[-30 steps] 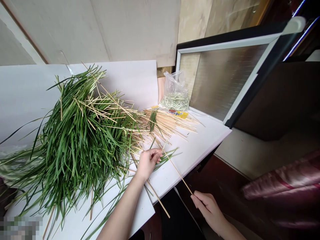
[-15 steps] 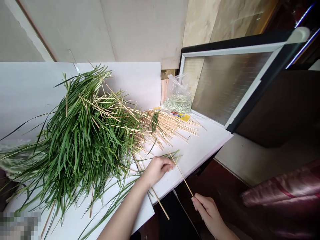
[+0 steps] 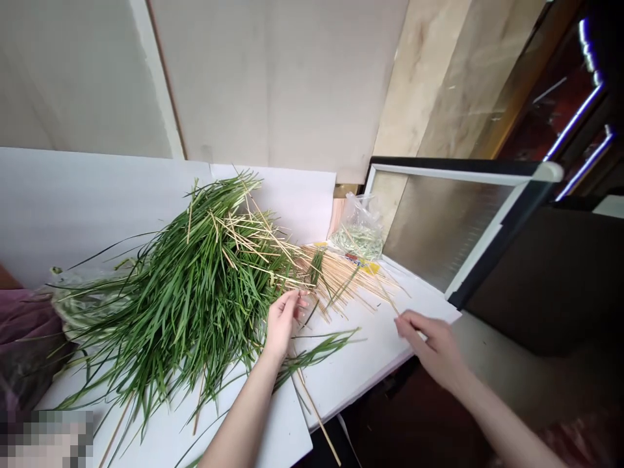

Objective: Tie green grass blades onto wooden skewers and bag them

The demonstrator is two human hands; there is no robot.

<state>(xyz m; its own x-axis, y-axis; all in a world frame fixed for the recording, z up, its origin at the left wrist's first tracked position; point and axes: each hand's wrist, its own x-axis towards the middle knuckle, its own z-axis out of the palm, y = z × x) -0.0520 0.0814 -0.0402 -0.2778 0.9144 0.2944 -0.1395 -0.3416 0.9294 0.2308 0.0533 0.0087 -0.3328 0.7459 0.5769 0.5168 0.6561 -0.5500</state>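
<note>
My right hand (image 3: 431, 344) is closed around the near end of a thin bamboo skewer (image 3: 390, 300), which points away toward the back of the table. My left hand (image 3: 283, 322) is at the right edge of a big heap of garlic chives (image 3: 195, 292), thumb and fingers drawn together. Whatever is between those fingertips is too small to make out. Loose bamboo skewers (image 3: 251, 235) lie across the heap, and many more skewers (image 3: 341, 279) are spread behind my hands. A few chives (image 3: 324, 351) lie on the white table just right of my left forearm.
A clear plastic bag (image 3: 358, 237) with pale green contents stands at the back by a framed panel (image 3: 439, 227). Another bag (image 3: 92, 299) sits left of the heap. One skewer (image 3: 319, 416) juts over the front edge of the white table (image 3: 375, 357). A person's purple clothing (image 3: 29, 325) shows at far left.
My right hand has lifted away from the front edge toward the back right with the skewer. My left hand has moved back and left toward the heap. The view has tilted upward.
</note>
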